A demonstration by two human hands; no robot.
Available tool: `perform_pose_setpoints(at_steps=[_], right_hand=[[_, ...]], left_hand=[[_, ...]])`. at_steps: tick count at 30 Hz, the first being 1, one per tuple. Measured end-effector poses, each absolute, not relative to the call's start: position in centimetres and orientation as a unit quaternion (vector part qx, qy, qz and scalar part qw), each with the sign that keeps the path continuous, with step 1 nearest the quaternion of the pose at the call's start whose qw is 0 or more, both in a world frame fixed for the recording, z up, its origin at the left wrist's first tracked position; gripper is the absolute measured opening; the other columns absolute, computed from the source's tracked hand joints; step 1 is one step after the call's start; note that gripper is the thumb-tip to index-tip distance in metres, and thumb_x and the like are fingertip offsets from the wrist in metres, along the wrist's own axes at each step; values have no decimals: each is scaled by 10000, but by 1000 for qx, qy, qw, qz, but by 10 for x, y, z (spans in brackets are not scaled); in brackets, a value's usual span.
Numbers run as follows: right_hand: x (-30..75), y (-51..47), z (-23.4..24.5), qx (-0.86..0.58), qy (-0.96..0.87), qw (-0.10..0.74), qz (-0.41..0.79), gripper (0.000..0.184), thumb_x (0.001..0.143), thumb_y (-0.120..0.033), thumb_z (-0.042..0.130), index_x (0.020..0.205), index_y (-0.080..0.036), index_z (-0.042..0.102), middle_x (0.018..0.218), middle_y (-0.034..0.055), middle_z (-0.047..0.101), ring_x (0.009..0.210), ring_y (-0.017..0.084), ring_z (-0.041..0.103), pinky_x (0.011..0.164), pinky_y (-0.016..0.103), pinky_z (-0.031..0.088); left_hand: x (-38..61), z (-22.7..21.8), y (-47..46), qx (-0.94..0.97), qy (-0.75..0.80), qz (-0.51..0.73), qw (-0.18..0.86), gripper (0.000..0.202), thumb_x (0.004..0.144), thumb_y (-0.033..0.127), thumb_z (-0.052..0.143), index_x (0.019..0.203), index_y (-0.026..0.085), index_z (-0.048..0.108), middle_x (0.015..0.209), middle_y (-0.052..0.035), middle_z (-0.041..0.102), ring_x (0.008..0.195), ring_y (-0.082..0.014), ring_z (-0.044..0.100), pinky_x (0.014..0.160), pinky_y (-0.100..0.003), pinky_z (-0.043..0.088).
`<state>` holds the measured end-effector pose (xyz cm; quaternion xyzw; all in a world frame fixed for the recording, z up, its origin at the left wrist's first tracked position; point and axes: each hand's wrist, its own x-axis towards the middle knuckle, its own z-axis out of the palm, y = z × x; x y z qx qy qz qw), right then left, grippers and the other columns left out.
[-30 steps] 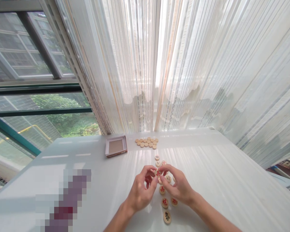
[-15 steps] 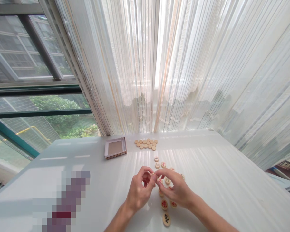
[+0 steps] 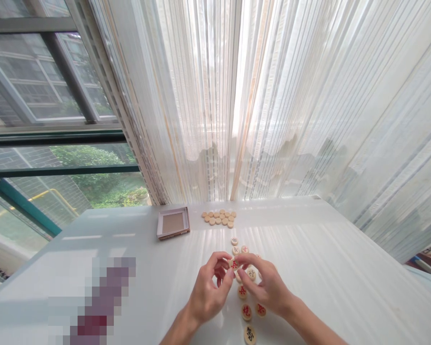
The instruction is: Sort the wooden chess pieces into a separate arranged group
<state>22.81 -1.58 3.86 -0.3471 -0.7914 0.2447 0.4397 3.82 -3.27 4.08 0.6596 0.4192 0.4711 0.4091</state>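
A round wooden Chinese chess piece [image 3: 233, 264] with a red character faces up between my two hands, above the table. My left hand [image 3: 211, 286] pinches its left edge between thumb and fingers. On the opposite edge, my right hand [image 3: 267, 289] grips it with thumb and index finger. Below and around the right hand lie more face-up pieces: a red one [image 3: 246, 312], a black one [image 3: 249, 334] nearest me, and another black one [image 3: 251, 273] partly under the fingers. The right hand hides some of the others.
Farther back on the white table [image 3: 136, 273] is a cluster of several blank-side-up pieces [image 3: 218, 215]. An open shallow box [image 3: 161, 225] sits left of them. A pixelated patch covers the left front. Sheer curtains [image 3: 201, 96] hang behind, beside a window [image 3: 57, 167].
The chess piece held between my hands has turned, so its red character now shows. The view has shifted slightly, and both hands stay close together.
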Motion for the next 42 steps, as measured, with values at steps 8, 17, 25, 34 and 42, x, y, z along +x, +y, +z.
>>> perform_pose_setpoints(at_steps=[8, 17, 25, 34, 42], right_hand=[[227, -15, 41, -373, -774, 441, 258, 34, 927, -253, 627, 909, -227, 640, 755, 0, 704, 689, 154, 680, 678, 245, 538], [227, -18, 43, -335, -792, 444, 252, 208, 904, -143, 559, 1083, -242, 595, 906, 19, 710, 798, 163, 688, 766, 273, 545], [223, -18, 40, -327, -800, 452, 222, 299, 819, -104, 615, 1083, -244, 599, 890, 8, 713, 775, 162, 683, 752, 269, 553], [222, -16, 33, -329, -800, 446, 231, 298, 815, -114, 641, 1082, -244, 612, 901, 8, 709, 792, 163, 674, 764, 275, 548], [225, -18, 45, -327, -788, 452, 259, 266, 852, -139, 623, 1101, -233, 611, 912, 19, 713, 797, 162, 681, 774, 276, 556]], left_hand=[[41, 43, -36, 731, 378, 429, 372, 177, 949, 236, 567, 1118, 210, 520, 818, -29, 705, 599, -130, 549, 576, -238, 444], [39, 45, -36, 692, 396, 441, 412, 177, 967, 286, 564, 1118, 197, 540, 857, -45, 689, 690, -146, 589, 614, -228, 458], [40, 44, -33, 657, 421, 460, 423, 171, 966, 346, 577, 1030, 188, 561, 763, -30, 690, 629, -134, 578, 580, -217, 435], [40, 39, -31, 641, 425, 474, 428, 210, 978, 384, 551, 936, 182, 589, 767, -48, 705, 629, -145, 624, 553, -215, 449], [38, 43, -35, 668, 383, 461, 442, 192, 990, 342, 527, 1106, 190, 549, 865, -63, 696, 745, -169, 630, 607, -233, 474]])
